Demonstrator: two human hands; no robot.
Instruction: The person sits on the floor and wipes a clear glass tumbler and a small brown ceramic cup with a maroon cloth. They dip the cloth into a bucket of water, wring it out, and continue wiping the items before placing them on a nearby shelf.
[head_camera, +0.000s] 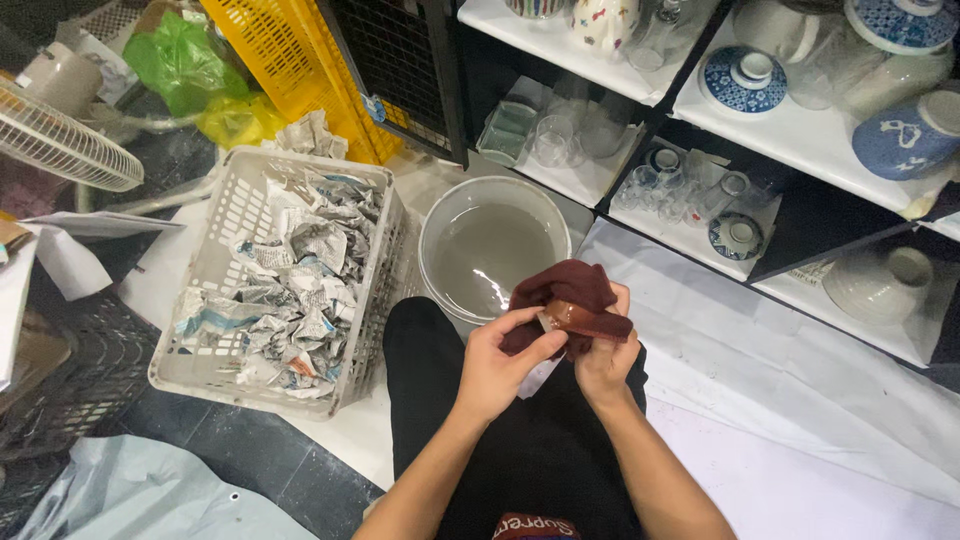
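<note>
Both hands meet over my lap, wrapped around a dark red cloth (560, 287). Inside the cloth sits a small glossy brown cup or bowl (572, 316), only partly showing. My left hand (497, 362) grips the cloth from the left, thumb pressed near the brown piece. My right hand (605, 355) holds the cloth and the piece from below and the right. A round grey basin (440, 222) of cloudy water stands just beyond the hands.
A white plastic basket (232, 215) full of crumpled newspaper sits to the left. Black-and-white shelves (800, 140) at the right hold glasses, blue-patterned bowls and lids. A yellow crate (280, 60), a fan (60, 140) and bags stand behind.
</note>
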